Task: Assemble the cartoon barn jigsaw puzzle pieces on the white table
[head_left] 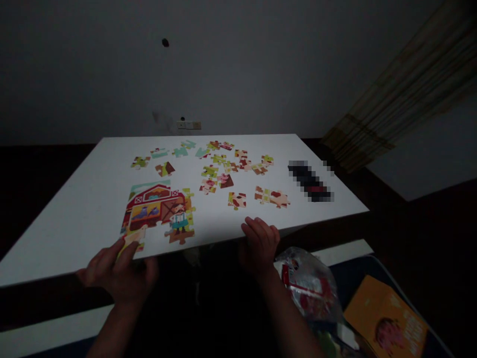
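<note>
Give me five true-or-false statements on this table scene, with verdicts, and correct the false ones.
1. The left hand touches a pale puzzle piece at the assembled farm puzzle. True.
2. The right hand rests on the assembled farm puzzle. False: it is at the near edge of the white table, apart from the puzzle.
3. Loose puzzle pieces lie beyond and right of the assembled farm puzzle. True.
4. The orange box sits on the white table. False: the orange box is below the table edge, near a clear plastic bag.
5. The puzzle shows a red barn. True.
</note>
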Demonstrator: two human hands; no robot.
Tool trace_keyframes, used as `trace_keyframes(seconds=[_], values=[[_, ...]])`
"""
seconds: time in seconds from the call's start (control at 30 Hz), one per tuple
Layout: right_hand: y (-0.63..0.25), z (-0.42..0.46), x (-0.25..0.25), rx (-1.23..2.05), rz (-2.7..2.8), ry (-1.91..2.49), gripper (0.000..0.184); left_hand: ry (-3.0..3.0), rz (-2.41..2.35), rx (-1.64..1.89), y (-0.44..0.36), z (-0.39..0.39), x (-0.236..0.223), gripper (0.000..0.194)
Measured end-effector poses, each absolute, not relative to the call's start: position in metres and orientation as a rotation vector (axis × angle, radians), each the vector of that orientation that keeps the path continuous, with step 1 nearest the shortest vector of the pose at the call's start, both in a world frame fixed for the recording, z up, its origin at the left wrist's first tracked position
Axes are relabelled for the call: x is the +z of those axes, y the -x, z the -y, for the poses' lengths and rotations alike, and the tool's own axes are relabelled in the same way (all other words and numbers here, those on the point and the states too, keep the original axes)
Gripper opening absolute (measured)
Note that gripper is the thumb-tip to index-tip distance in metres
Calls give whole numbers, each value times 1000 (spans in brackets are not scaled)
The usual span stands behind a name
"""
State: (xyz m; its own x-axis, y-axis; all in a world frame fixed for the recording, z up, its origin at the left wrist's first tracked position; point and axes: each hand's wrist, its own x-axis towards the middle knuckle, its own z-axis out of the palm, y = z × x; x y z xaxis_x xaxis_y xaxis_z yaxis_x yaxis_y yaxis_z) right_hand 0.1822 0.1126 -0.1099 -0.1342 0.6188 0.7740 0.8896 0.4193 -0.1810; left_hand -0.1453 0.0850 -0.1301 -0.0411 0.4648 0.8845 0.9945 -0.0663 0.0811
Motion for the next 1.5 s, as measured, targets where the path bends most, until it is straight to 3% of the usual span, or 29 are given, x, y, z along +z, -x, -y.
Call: trace_keyframes(seconds=[0.6, 0.93, 1.3, 1.5], values=[[-179, -110, -108, -407, 1852, 1259, 48, 1629, 1688, -1035, 137, -74, -124, 50], [-164, -115, -114, -559, 1745, 1277, 39, 1609, 1660, -1020, 141, -71, -144, 39], [-163, -115, -112, -550, 1773, 1319, 43, 1607, 1554, -1216, 141, -78, -150, 39], [-169, -110, -104, -476, 1823, 1341, 43, 1598, 1583, -1103, 144, -74, -154, 46]])
